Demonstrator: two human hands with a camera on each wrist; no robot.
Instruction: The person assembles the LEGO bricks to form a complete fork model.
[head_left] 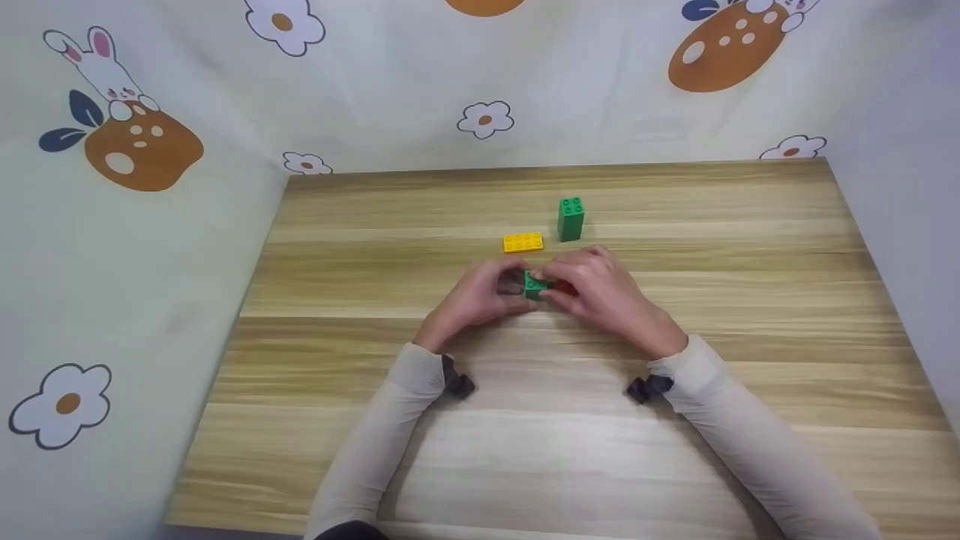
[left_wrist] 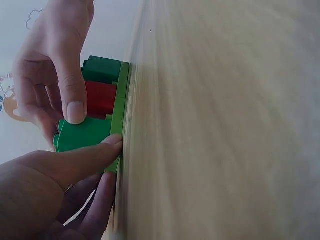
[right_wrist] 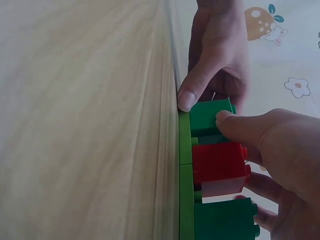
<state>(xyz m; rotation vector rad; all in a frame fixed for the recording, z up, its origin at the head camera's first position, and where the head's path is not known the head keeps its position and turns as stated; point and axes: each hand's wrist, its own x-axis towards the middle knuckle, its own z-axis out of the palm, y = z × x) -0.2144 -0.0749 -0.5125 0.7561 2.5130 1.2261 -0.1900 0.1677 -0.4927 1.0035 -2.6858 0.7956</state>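
Note:
A light green plate base [right_wrist: 185,135], seemingly of two pieces end to end, lies flat on the table. On it a green brick [left_wrist: 82,134], a red brick [right_wrist: 220,162] and another green brick [right_wrist: 222,220] stand in a row, with gaps between them. My left hand [head_left: 484,292] grips the left end of the base between thumb and fingers. With thumb and fingers my right hand [head_left: 596,289] pinches the leftmost green brick, reaching over the rest of the row. In the head view that hand hides most of the red brick and the far green one.
A flat yellow brick [head_left: 523,242] lies just beyond the hands. To its right a tall green block [head_left: 571,219] stands upright on the wooden table [head_left: 337,300]. A patterned cloth wall [head_left: 390,90] borders the table's back and sides.

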